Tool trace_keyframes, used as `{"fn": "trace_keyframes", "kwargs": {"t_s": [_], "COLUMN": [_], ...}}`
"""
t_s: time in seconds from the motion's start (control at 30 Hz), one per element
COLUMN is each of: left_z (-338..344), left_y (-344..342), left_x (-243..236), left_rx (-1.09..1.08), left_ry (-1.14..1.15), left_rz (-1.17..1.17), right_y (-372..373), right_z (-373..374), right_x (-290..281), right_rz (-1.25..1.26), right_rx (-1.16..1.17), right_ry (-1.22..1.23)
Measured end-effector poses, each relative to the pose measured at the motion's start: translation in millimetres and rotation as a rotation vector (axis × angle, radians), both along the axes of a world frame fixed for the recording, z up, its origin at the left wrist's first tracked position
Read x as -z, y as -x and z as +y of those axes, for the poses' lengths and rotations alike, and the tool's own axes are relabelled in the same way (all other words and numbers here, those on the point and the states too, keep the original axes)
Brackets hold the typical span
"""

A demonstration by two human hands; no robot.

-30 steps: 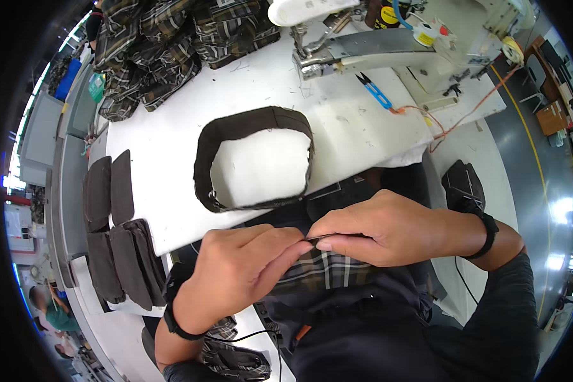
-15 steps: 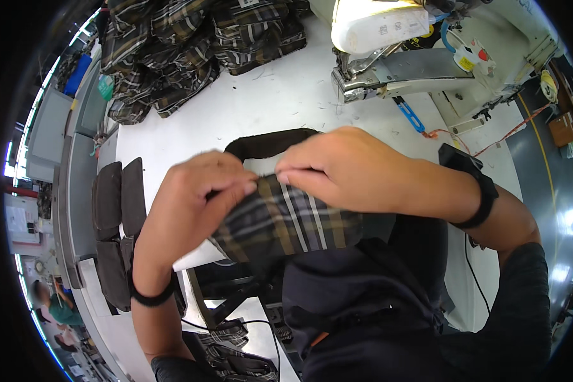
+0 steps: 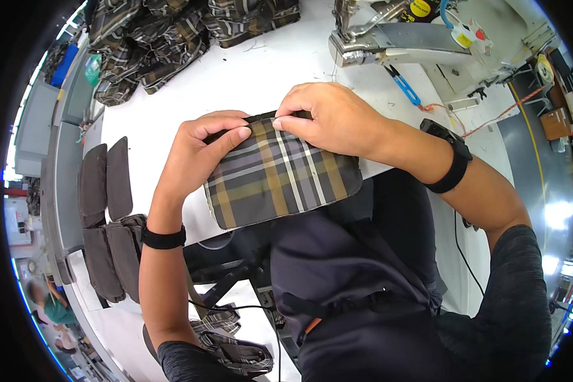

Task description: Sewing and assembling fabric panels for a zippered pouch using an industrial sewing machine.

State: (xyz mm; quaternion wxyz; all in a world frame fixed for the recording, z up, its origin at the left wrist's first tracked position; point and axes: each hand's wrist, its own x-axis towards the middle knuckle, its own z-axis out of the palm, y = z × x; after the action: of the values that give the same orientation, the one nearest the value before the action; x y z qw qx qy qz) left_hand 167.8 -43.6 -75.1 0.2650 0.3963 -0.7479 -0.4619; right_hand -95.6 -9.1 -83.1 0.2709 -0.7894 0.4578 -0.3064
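Observation:
My left hand pinches the top edge of a grey, olive and white plaid fabric piece near its left end. My right hand pinches that same edge a little farther right, thumb on the plaid face, fingers curled behind it. The piece lies tilted across the front edge of the white table. A dark brown strip shows along its top between my hands; the rest of that strip is hidden.
A plaid pile is at the back left, a sewing machine with blue snips at the back right, brown padded pieces at left, a cardboard box on the right. A co-worker in green is at the far left.
Both hands have raised the plaid piece from my lap onto the table's front, over the dark fabric band that lay there, which is now mostly covered.

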Motion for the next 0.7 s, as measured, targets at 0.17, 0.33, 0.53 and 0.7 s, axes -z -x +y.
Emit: {"fn": "trace_keyframes", "kwargs": {"t_s": [0.17, 0.33, 0.53, 0.7], "left_z": [11.1, 19.7, 24.5, 24.2], "left_y": [8.2, 10.7, 11.5, 14.1], "left_x": [-1.9, -7.5, -3.5, -2.4], "left_rx": [-0.091, -0.030, -0.006, -0.020], "left_ry": [0.016, 0.123, 0.191, 0.187], "left_rz": [-0.094, -0.157, -0.110, -0.093], "right_y": [1.2, 0.6, -1.3, -1.4], "right_z": [10.3, 17.0, 22.2, 22.7], "right_x": [1.8, 3.9, 13.6, 14.3], "right_rz": [0.033, 0.038, 0.049, 0.069], "right_rx": [0.070, 0.065, 0.070, 0.067], "right_ry": [0.100, 0.126, 0.353, 0.385]}}
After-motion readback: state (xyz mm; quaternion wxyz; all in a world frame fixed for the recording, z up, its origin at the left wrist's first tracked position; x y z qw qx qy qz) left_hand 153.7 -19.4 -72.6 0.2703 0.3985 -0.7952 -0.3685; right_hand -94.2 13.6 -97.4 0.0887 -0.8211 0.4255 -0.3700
